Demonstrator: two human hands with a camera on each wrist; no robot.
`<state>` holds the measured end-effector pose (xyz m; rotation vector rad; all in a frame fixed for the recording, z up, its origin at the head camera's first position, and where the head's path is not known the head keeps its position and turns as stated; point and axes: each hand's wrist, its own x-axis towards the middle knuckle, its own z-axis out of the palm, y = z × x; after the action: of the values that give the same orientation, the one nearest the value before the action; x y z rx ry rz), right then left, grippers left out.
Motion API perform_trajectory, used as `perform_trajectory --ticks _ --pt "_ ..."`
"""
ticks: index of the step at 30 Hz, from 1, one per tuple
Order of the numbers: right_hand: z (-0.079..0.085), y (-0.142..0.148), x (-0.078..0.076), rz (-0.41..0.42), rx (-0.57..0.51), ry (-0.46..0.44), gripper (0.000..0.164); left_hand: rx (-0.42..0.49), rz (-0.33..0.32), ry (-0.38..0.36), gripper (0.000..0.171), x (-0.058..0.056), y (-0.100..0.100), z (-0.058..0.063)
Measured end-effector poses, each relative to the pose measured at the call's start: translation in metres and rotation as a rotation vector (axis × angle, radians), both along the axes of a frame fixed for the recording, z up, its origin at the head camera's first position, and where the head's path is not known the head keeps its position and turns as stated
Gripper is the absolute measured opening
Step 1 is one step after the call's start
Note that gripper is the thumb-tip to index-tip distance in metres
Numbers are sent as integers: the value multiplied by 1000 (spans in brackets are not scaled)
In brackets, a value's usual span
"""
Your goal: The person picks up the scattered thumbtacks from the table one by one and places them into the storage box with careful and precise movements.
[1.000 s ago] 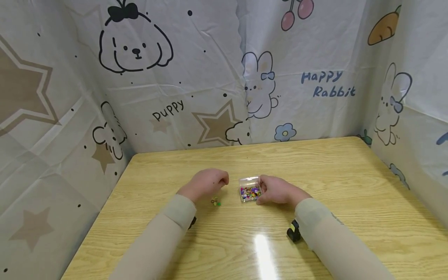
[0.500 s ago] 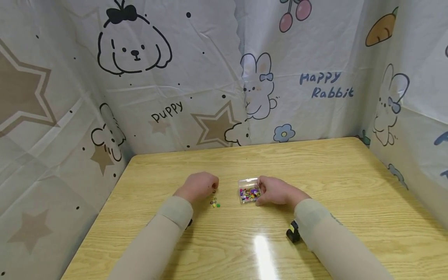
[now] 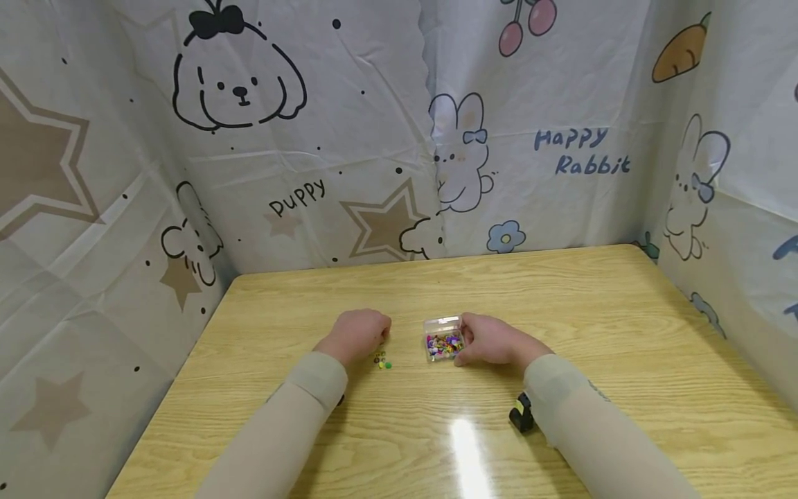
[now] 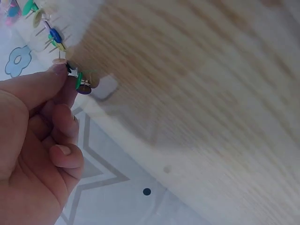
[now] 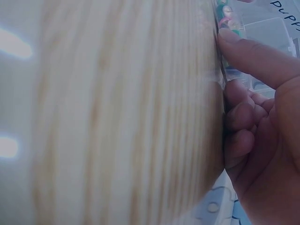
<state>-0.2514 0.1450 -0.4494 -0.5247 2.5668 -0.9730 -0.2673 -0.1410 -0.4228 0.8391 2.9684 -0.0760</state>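
Several thumbtacks with coloured heads lie in a small group on the table. My left hand is low at the far side of this group. In the left wrist view, thumb and forefinger pinch at a pale-headed thumbtack; a blue-headed thumbtack and others with their pins showing lie around the fingertips. To the right stands a small clear plastic box, lid raised, full of mixed coloured thumbtacks. My right hand holds its right side between thumb and fingers. The palm side of the left hand is hidden in the head view.
The wooden table is bordered at the back and sides by a printed white cloth. A black strap piece shows beneath the right wrist. Light glares off the table in front.
My left hand has moved left, away from the box, and come down by the loose thumbtacks. It has shifted only slightly in the last half second. The right hand and box stay put.
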Motion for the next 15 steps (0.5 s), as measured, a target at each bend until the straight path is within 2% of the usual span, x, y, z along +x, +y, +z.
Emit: perform_trajectory --ticks 6,15 --pt "2 -1 1 5 1 2 42 -20 7 5 20 -1 0 -1" --pt "-1 0 -1 -2 1 -5 44 25 14 -26 15 0 6 1"
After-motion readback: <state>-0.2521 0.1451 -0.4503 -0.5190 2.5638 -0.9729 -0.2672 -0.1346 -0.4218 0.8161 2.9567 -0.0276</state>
